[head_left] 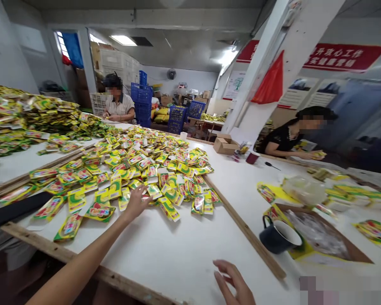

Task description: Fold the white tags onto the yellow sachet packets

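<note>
A wide heap of small yellow-and-green printed packets (pixel 136 159) covers the middle of the white table (pixel 178 250). My left hand (pixel 138 204) is stretched over the heap's near edge, fingers apart and at the packets there; no packet shows in its grasp. Low in the view, my right hand (pixel 233 281) hovers over the bare white surface with thumb and fingers spread, holding nothing. Several loose packets, one of them a flat packet (pixel 68 226), lie to the left of my left forearm.
Wooden strips border the work area, including a right strip (pixel 244 226). Beyond it stand a dark mug (pixel 274 237) and an open box (pixel 327 237) holding clear plastic. A small carton (pixel 225 145) sits farther back. Two other people (pixel 120 101) work across the table. A bigger packet pile (pixel 34 114) rises left.
</note>
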Demonstrator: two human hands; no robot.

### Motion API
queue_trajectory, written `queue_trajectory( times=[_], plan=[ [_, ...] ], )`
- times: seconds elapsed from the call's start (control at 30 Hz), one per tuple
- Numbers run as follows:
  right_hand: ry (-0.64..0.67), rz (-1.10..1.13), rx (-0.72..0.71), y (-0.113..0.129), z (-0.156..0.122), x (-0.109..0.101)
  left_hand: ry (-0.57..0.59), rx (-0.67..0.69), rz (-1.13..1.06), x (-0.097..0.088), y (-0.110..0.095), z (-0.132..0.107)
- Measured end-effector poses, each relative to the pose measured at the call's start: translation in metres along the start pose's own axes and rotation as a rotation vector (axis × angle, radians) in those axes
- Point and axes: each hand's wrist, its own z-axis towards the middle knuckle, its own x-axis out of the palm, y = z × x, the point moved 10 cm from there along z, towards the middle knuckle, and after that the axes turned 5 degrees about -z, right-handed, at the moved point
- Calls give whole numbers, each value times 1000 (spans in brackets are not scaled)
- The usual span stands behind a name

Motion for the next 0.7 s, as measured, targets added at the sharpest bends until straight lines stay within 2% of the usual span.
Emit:
queue_trajectory(
  times=[0.1,0.23,0.4,0.53,0.63,0.7],
  plan=[
    [-85,10,-30,5,36,-1,-29,46,44,-5,3,18],
    [-223,-33,-32,-10,89,-15,-35,90,115,-18,12,33],
    [-200,-155,-56,-18,166,-18,-35,88,219,-32,28,64],
    [-148,-221,-94,1,226,2,-55,48,288,-32,40,117],
    [-86,-294,-88,21,266,31,-86,-7,320,-29,52,157],
    [-36,-342,-75,32,289,54,-88,-82,341,-26,68,175]
  ],
)
